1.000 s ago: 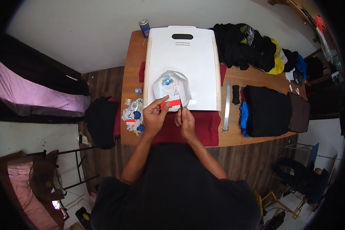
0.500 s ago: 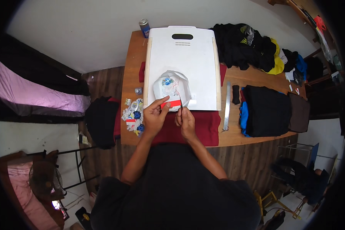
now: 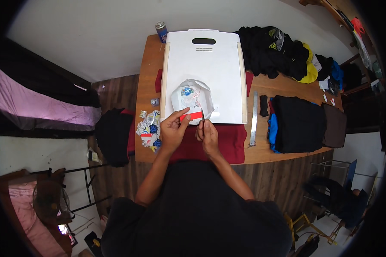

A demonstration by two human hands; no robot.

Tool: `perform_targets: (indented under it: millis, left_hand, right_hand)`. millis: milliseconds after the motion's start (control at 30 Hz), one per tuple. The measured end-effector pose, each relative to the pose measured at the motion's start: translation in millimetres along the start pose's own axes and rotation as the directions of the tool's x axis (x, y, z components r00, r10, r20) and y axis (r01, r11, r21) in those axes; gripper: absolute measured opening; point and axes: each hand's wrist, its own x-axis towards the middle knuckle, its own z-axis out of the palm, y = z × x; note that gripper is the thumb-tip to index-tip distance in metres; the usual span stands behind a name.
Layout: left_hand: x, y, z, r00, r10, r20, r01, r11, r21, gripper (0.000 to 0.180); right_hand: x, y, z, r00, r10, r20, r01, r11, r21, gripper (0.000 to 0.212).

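My left hand [image 3: 172, 130] pinches a red-and-white piece of film or card [image 3: 190, 116] between thumb and fingers. My right hand [image 3: 208, 136] is closed round a slim, dark, pointed tool [image 3: 203, 113], whose tip lies beside the right end of that piece; its exact kind is too small to make out. Just beyond both hands a round white container [image 3: 207, 95] stands on the near part of a large white panel [image 3: 206, 66] with a handle slot. Clear scraps [image 3: 187, 91] with blue bits lie inside the container.
Dark red cloth [image 3: 227, 143] lies under the panel. Left of it are a pile of small cut pieces [image 3: 150, 128] and a spray can [image 3: 161, 31]. To the right are a metal ruler [image 3: 254, 120], folded black garments [image 3: 299, 124] and heaped clothes [image 3: 266, 53]. Another person [image 3: 343, 199] is far right.
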Motion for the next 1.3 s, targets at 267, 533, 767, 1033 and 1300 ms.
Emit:
perform_targets:
  millis: [267, 533, 767, 1033, 1300]
  left_hand:
    - [-0.6, -0.4, 1.6, 1.000, -0.008, -0.003, 0.008, 1.000, -0.005, 0.029]
    - [-1.8, -0.7, 3.1, 1.000, -0.008, 0.013, 0.008, 1.000, -0.009, 0.029]
    - [-1.2, -2.0, 2.2, 1.000, -0.001, 0.015, 0.001, 1.000, -0.003, 0.029]
    - [-1.3, -6.1, 2.4, 0.999, 0.033, 0.034, -0.034, 0.999, 0.037, 0.029]
    - [-0.6, 1.8, 3.3, 1.000, 0.022, -0.003, -0.022, 0.999, 0.029, 0.030]
  right_hand:
    - [-0.6, -0.2, -2.9, 1.000, -0.008, -0.014, 0.009, 1.000, 0.023, 0.035]
    - [0.3, -1.6, -0.1, 1.000, -0.006, -0.020, 0.006, 1.000, -0.005, 0.036]
    - [0.5, 0.3, -2.8, 1.000, -0.008, -0.022, 0.009, 1.000, 0.026, 0.036]
    - [1.6, -2.4, -2.3, 0.999, -0.028, -0.024, 0.028, 1.000, -0.005, 0.036]
    - [-0.8, -0.9, -4.4, 1.000, -0.019, -0.023, 0.020, 0.999, 0.043, 0.036]
